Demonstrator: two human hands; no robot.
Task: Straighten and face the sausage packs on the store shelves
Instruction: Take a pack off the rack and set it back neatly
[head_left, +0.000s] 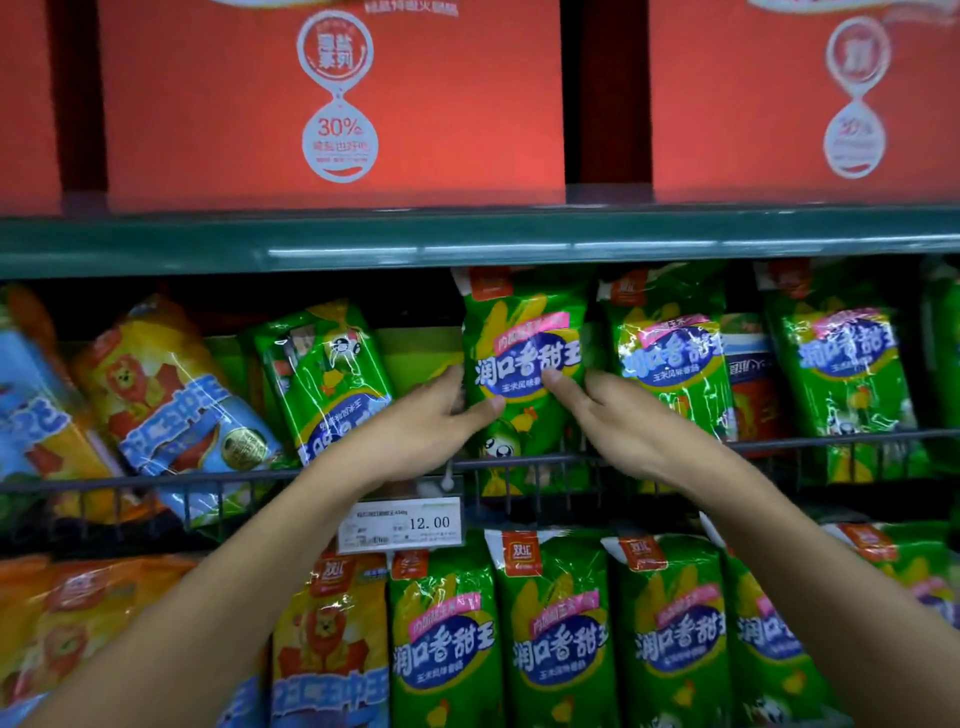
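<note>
Both hands hold one green sausage pack (522, 364) upright near the middle of the middle shelf (467, 244), behind its wire front rail (156, 483). The left hand (415, 431) grips the pack's left edge, thumb across the front and fingers curled behind it. The right hand (618, 415) grips the right edge the same way, thumb on the printed face. The pack's top reaches up to the shelf edge above. Left of it a second green pack (327, 374) leans tilted, and beyond that an orange-and-blue pack (166, 384) lies slanted. To the right, more green packs (670, 353) stand upright. A price tag (400, 524) reading 12.00 hangs on the rail below the hands. Red boxes (332, 104) stand on the top shelf; the bottom shelf holds a row of upright green packs (556, 634).
</note>
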